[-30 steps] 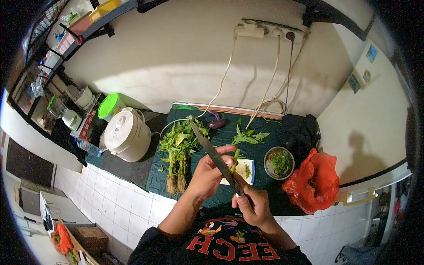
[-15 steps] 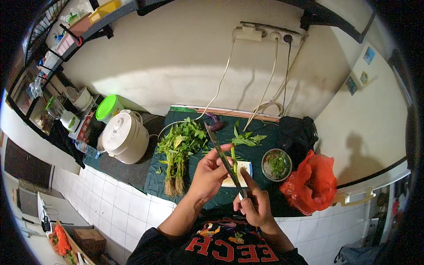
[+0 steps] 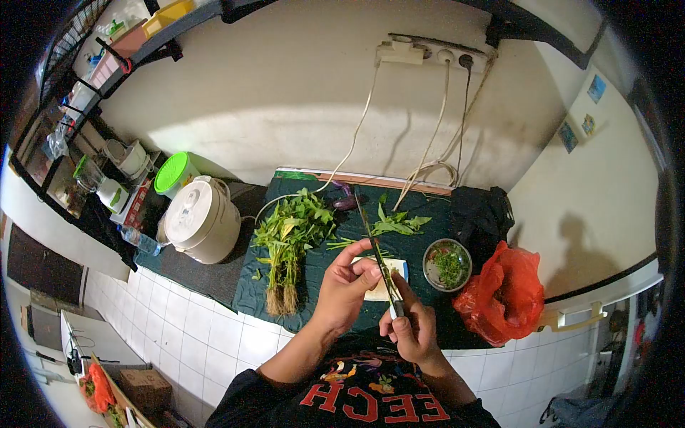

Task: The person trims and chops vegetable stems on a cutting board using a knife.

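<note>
My right hand (image 3: 412, 332) is closed around the handle of a knife (image 3: 372, 239), whose long, thin blade points up and away from me. My left hand (image 3: 349, 284) pinches a green stem right beside the blade; most of the stem is hidden behind blade and fingers. Below both hands lies a white cutting board (image 3: 368, 292) with a blue edge, partly covered by them. Left of my left hand rests a bunch of leafy greens with roots (image 3: 291, 239). A metal bowl (image 3: 428, 274) holding chopped greens stands right of the board.
Loose leaves (image 3: 399, 224) and a purple eggplant (image 3: 345, 203) lie at the back of the dark green tablecloth (image 3: 314, 285). A red plastic bag (image 3: 492, 303) sits at the right edge, near a black bag (image 3: 481, 217). A white rice cooker (image 3: 203, 217) stands left.
The knife has turned more upright and its tip has shifted right. The stem that stuck up from my left fingers is now mostly hidden behind the blade. Both hands moved slightly.
</note>
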`<state>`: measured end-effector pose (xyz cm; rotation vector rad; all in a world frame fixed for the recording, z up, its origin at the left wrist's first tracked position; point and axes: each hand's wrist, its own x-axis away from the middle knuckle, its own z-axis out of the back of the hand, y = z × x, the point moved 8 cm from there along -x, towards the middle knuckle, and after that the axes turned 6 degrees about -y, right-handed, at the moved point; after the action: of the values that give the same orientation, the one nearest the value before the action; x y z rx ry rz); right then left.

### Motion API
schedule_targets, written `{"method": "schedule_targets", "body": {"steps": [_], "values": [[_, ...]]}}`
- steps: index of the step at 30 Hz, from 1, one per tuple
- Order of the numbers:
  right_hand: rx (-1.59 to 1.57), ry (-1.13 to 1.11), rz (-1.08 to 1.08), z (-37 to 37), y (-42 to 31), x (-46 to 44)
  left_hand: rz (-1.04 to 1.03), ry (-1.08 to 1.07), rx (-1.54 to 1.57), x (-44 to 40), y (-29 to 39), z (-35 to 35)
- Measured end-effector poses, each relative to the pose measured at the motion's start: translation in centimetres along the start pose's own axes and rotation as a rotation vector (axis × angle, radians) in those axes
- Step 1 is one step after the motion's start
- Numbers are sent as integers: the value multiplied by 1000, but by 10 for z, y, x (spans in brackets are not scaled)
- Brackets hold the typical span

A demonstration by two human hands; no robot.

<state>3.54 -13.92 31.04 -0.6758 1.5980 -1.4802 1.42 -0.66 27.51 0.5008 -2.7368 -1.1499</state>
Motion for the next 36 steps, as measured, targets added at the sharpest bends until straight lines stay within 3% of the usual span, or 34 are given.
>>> {"method": "schedule_targets", "body": {"steps": [8,12,36], "values": [[-60,-22,-18,1,0,0,15,-26,-28,0,-3,-7],[-40,32,82,2,3,-2,-42,-17,-76,0,4,-11],[-176,25,40,-2,6,-5,-299,-48,-332,4,29,-23]]}}
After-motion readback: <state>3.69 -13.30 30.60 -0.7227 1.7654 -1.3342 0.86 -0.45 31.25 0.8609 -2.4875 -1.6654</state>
